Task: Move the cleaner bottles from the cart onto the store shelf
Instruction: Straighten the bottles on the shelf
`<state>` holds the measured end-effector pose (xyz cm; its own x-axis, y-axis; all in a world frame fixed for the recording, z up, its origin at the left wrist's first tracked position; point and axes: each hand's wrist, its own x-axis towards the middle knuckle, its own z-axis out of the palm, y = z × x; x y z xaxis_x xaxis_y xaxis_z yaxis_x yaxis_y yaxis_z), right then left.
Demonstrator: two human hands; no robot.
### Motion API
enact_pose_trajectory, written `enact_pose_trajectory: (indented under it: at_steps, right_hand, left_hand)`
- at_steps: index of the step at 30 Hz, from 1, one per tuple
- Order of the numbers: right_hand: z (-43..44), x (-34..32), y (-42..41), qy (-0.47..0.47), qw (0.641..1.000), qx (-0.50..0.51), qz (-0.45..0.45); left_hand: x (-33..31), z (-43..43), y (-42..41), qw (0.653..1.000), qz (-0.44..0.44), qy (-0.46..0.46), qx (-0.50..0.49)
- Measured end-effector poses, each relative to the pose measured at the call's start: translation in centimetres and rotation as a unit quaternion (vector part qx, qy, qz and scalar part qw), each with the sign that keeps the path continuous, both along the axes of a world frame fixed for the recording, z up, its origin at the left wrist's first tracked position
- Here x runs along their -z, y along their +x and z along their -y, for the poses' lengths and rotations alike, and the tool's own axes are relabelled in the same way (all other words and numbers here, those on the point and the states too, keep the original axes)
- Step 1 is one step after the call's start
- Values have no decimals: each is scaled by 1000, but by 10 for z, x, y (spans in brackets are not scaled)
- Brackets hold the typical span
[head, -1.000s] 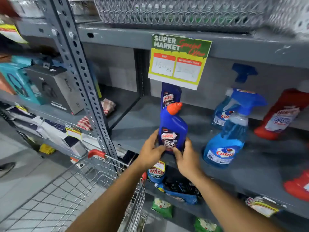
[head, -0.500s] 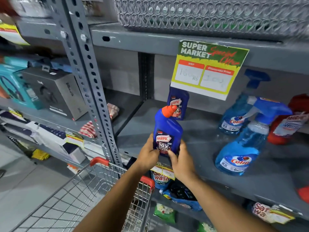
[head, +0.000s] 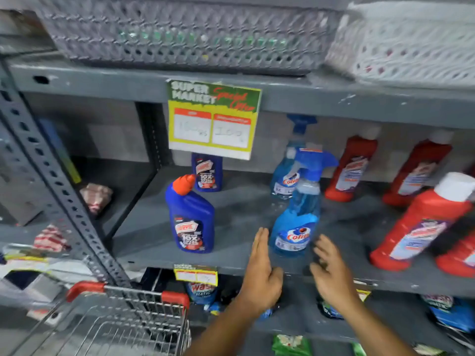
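Observation:
A blue Harpic bottle with an orange cap stands upright near the front of the grey shelf, free of both hands. A second Harpic bottle stands behind it. My left hand and my right hand are open at the shelf's front edge, one on each side of a blue Colin spray bottle, not touching it. Another Colin spray bottle stands further back. The wire cart with red handle ends is at the lower left; I see no bottles in it.
Several red cleaner bottles stand on the right of the shelf. A green and yellow price sign hangs from the shelf above. Grey and white baskets sit on top. A perforated upright post stands left. Packets lie on the lower shelf.
Both hands have let go of the orange-capped Harpic bottle, which now stands on the shelf. The hands have moved right and now flank the front Colin spray bottle.

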<state>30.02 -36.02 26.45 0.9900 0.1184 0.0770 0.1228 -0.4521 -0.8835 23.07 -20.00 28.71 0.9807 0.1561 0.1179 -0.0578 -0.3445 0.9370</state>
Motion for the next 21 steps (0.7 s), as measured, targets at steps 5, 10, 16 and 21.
enact_pose_trajectory:
  at_steps: [5, 10, 16, 21]
  right_hand:
    - [-22, -4, -11, 3, 998, -35, -48]
    - [-19, -5, -17, -17, 998, -21, -61]
    - [0, -16, -33, 36, 999, 16, 26]
    - [107, -17, -8, 99, 952, 266, 114]
  left_hand:
    - [10, 6, 24, 998, -37, -55, -7]
    - [11, 3, 26, 998, -20, -50, 14]
    - [17, 13, 4, 997, 25, -6, -71]
    - [21, 54, -6, 990, 133, 37, 16]
